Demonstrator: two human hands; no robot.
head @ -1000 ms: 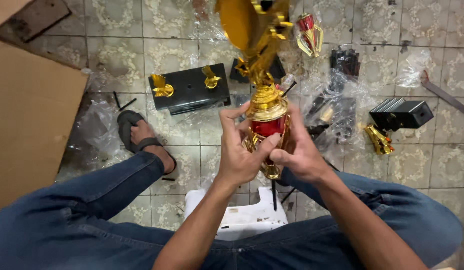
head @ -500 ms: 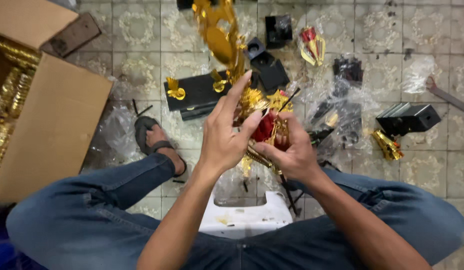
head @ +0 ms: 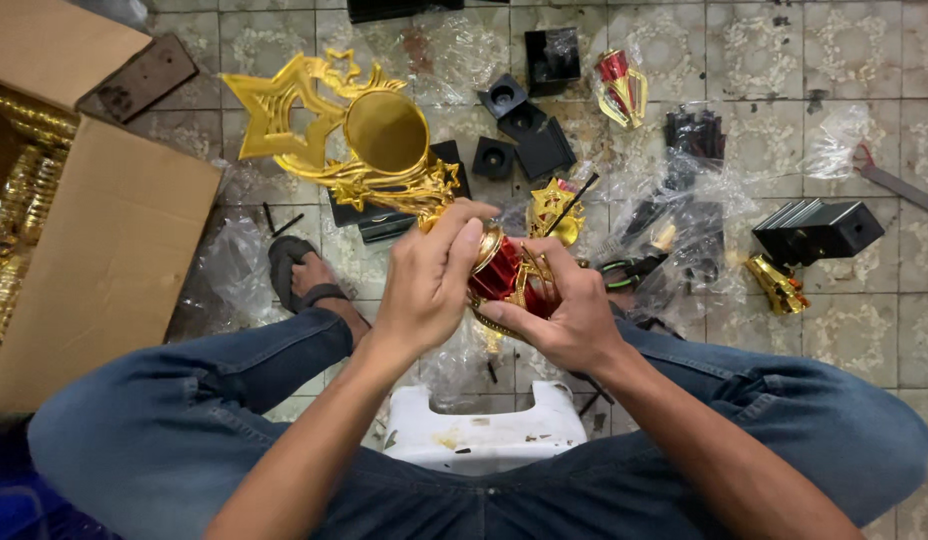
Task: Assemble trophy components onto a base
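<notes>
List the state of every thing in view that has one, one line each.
Trophy: tilted, held in both hands.
Left hand: gripping the trophy's neck.
Right hand: gripping the red and gold section.
Cardboard box: open, gold parts inside.
Black bases: loose on the floor.
Sandal: on the foot.

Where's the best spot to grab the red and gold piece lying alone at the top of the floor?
Grip the red and gold piece across its narrow width, coming straight down from above. It lies flat on the tiles, long axis running up-down in the head view, both long sides free; the black blocks lie to its left, apart from it.
</notes>
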